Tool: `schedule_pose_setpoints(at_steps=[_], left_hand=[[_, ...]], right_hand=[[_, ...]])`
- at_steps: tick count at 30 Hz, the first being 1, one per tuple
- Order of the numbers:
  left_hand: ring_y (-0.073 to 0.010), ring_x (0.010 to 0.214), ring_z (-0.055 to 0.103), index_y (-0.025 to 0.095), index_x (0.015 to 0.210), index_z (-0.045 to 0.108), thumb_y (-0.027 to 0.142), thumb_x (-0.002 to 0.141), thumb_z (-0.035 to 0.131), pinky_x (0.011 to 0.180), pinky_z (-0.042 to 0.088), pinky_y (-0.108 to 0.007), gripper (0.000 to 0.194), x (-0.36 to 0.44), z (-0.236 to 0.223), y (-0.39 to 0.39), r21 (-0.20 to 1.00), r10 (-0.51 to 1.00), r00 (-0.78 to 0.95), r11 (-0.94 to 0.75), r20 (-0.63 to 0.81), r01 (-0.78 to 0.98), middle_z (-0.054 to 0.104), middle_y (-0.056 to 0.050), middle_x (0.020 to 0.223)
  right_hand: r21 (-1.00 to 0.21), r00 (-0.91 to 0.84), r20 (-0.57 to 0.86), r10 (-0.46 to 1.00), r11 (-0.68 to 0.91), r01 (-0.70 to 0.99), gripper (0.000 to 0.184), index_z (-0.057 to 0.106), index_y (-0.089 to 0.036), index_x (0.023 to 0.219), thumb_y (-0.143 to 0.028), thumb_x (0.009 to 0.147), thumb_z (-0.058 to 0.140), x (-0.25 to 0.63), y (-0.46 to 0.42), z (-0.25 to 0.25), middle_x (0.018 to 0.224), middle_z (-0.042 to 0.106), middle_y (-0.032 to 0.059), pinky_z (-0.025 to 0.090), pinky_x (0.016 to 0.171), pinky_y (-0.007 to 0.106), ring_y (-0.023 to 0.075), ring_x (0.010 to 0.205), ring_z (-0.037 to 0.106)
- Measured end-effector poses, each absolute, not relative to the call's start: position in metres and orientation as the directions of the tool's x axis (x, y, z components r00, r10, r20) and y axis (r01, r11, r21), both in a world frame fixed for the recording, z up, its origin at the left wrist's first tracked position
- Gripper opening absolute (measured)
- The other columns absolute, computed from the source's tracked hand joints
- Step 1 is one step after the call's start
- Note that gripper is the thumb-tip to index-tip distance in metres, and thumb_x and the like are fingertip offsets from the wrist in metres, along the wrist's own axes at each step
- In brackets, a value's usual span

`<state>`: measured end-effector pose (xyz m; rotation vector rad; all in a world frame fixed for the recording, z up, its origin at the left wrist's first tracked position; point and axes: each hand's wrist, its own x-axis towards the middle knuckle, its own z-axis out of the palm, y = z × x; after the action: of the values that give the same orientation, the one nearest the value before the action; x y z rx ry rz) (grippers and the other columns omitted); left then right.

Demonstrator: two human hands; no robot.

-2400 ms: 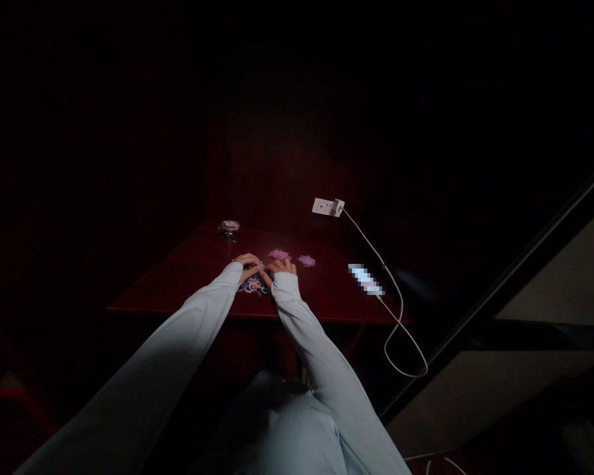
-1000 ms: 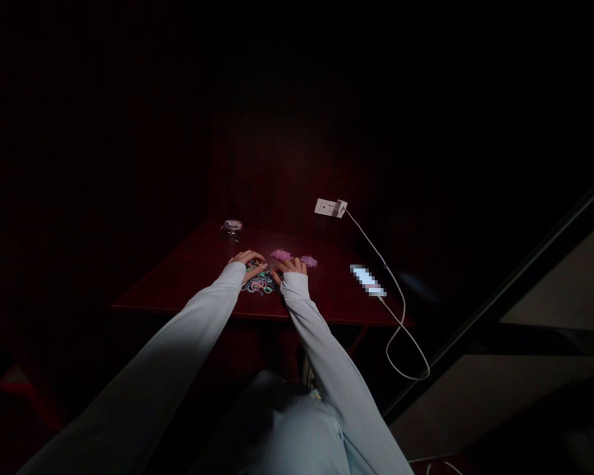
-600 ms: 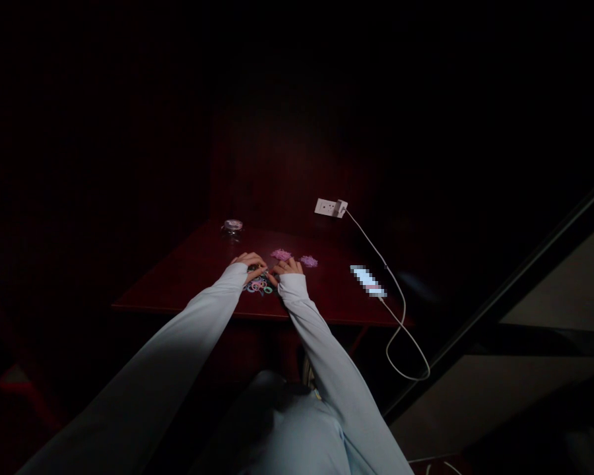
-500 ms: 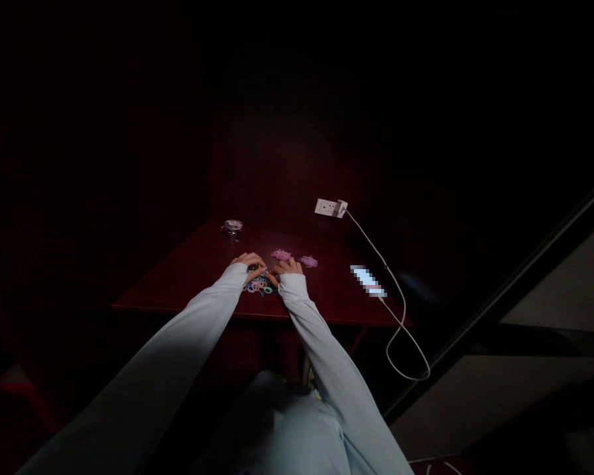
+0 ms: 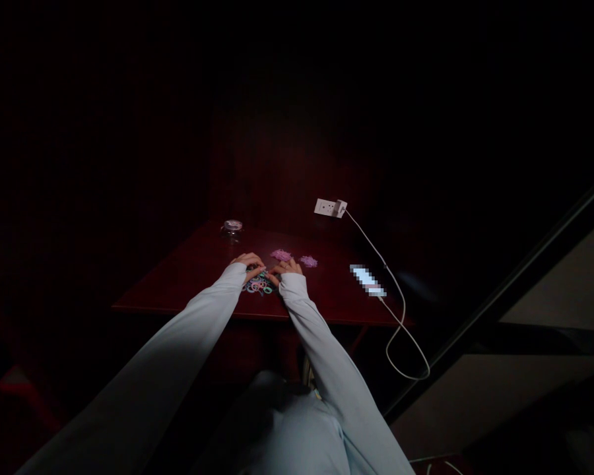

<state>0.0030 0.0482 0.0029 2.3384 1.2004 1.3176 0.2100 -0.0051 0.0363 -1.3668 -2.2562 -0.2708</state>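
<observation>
Here you are at the dark red, glossy table (image 5: 178, 280), both hands in close over the loose heap of small multicoloured rings (image 5: 260, 285), green, pink and bluish, near the front edge. Your left hand (image 5: 249, 262) arches over the far left side of that heap, fingers curled and bunched, thumb reaching inward. Your right hand (image 5: 286, 268) comes in from the other side, fingers bent, thumb and index toward the left hand's fingertips, the two just beside each other. Whether either has hold of a ring, you can't tell from here: the fingertips are too small and dim, and so is how far they part.

Just beyond your right hand, there's the bright pink pile of thin little pieces (image 5: 280, 254), and right of it, apart, the smaller light purple pile of similar pieces (image 5: 309, 261). Farther back on the left stands the round, clear container with a pale top (image 5: 233, 228). Over to your right lies the lit, pixelated flat device (image 5: 367, 281), its white cable (image 5: 402, 303) looping below table height and up to the white wall socket (image 5: 323, 207).
</observation>
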Motion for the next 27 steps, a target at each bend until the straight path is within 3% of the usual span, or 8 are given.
schedule_pose_setpoints(at_steps=[27], left_hand=[[-0.0211, 0.095, 0.069, 0.024, 0.086, 0.077, 0.04, 0.09, 0.068, 0.088, 0.053, -0.033, 0.019, 0.0018, 0.0052, 0.0484, 0.53, 0.701, 0.309, -0.699, 0.643, 0.481, 0.077, -0.004, 0.101]], right_hand=[[-0.127, -0.358, 0.446, 0.82, 0.454, 0.882, 0.019, 0.08, -0.027, 0.104, -0.039, 0.104, 0.065, 0.21, -0.0048, 0.038, 0.112, 0.072, 0.0059, 0.04, 0.093, 0.034, 0.0251, 0.115, 0.052]])
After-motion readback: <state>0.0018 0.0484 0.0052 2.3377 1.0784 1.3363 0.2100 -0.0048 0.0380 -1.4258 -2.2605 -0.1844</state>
